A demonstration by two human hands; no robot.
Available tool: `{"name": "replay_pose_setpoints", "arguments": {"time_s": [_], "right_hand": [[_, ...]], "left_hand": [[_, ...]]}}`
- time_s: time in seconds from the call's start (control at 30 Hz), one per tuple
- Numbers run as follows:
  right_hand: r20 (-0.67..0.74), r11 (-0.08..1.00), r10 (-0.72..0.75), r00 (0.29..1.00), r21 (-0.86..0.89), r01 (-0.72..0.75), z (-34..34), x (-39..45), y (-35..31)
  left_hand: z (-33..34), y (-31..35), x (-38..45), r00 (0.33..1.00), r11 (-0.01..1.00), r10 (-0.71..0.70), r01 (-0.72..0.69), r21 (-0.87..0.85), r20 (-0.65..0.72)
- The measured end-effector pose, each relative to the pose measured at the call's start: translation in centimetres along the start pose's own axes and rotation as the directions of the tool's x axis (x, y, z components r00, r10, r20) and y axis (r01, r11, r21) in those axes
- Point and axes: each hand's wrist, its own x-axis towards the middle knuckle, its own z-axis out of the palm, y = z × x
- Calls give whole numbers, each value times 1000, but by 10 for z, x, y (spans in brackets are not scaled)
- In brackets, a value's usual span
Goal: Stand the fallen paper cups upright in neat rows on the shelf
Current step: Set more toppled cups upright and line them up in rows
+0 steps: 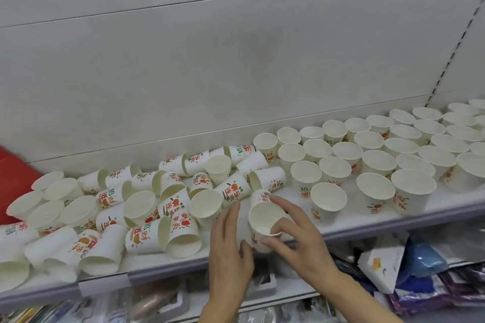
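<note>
The right hand (294, 231) grips one paper cup (263, 220) near the front edge of the white shelf (367, 220), about midway along it. The cup stands roughly upright, mouth toward the camera, tilted a little. The index finger reaches over the far side of the rim, the thumb presses the printed wall low on the near side, and another finger hooks over the near rim into the mouth; so the fingers (282, 203) are curled round the cup, with the cup sitting between them.

The left hand (231, 241) is just beside the cup on its left. Its fingers lie straight and close together, pointing toward the back of the shelf, their tips near a fallen cup (231, 193). Its thumb is bent inward toward the gripped cup's lower wall; whether it touches cannot be told.

To the left of the hands lies a jumble of fallen cups (147, 207), on their sides at mixed angles, several overlapping, their red, orange and green print facing up. At the far left a few stand upright (52, 199). To the right of the hands, upright cups (393, 160) stand in diagonal rows running back to the white rear panel (236, 60), mouths open upward, rims close or touching.

A red object (13, 176) shows at the left edge, behind the cups. Below the shelf, blurred packaged goods (393, 270) fill the lower tier, among them a white carton with an orange mark.
</note>
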Motion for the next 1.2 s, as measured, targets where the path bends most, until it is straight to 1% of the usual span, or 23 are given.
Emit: {"name": "replay_pose_setpoints", "arguments": {"time_s": [0.03,0.1,0.17,0.2,0.27,0.33,0.43,0.5,0.57,0.7,0.77,0.83,0.93,1.0,1.03,1.1,1.13,1.17,1.2], "right_hand": [[-26,1000,-21,999,-2,21,-6,3,-2],[-95,997,-68,993,-37,65,-17,6,1],[-133,992,-103,986,-86,92,-24,8,12],[-130,989,-114,985,-109,100,-24,8,18],[-110,980,-144,984,-152,126,-20,8,28],[-88,972,-169,982,-178,151,-16,7,32],[-83,978,-168,982,-141,155,-21,2,27],[-94,978,-187,978,-112,177,-26,-1,26],[-105,968,-234,967,-124,220,-30,-1,28],[-133,933,-302,944,-245,264,-31,1,38],[-116,904,-336,935,-317,286,-29,2,44],[-75,871,-360,930,-385,306,-25,4,46],[1,824,-357,934,-471,315,-17,11,49],[22,817,-345,938,-485,312,-15,14,48],[19,829,-333,943,-469,303,-16,16,46],[-24,863,-312,950,-425,273,-19,21,39],[-54,875,-306,951,-410,258,-21,26,35],[-76,884,-294,953,-401,241,-22,36,31],[-91,893,-266,960,-398,210,-22,49,29]], "left_hand": [[-1,0,7,998,998,55,-56,35,26],[2,3,22,977,978,170,-183,98,126],[9,7,33,958,957,219,-248,153,183],[13,11,37,961,953,212,-243,179,176],[18,20,43,974,944,193,-217,246,119],[19,26,48,972,915,229,-232,330,49],[10,29,50,958,857,283,-236,458,-35],[-1,30,48,969,829,243,-179,529,-53],[-14,30,47,980,808,187,-117,577,-63],[-24,29,52,997,798,63,-20,602,-50],[-24,33,54,999,797,15,6,604,-30],[-22,38,57,998,776,-53,25,630,26],[-20,38,62,991,763,-109,36,646,74],[-25,40,62,993,785,-108,49,618,57],[-29,41,64,996,798,-85,59,599,15],[-40,37,72,996,805,-12,60,590,-85],[-45,34,80,995,801,15,47,597,-98],[-49,32,91,998,802,16,23,597,-59],[-51,28,104,1000,812,7,-19,583,23]]}}
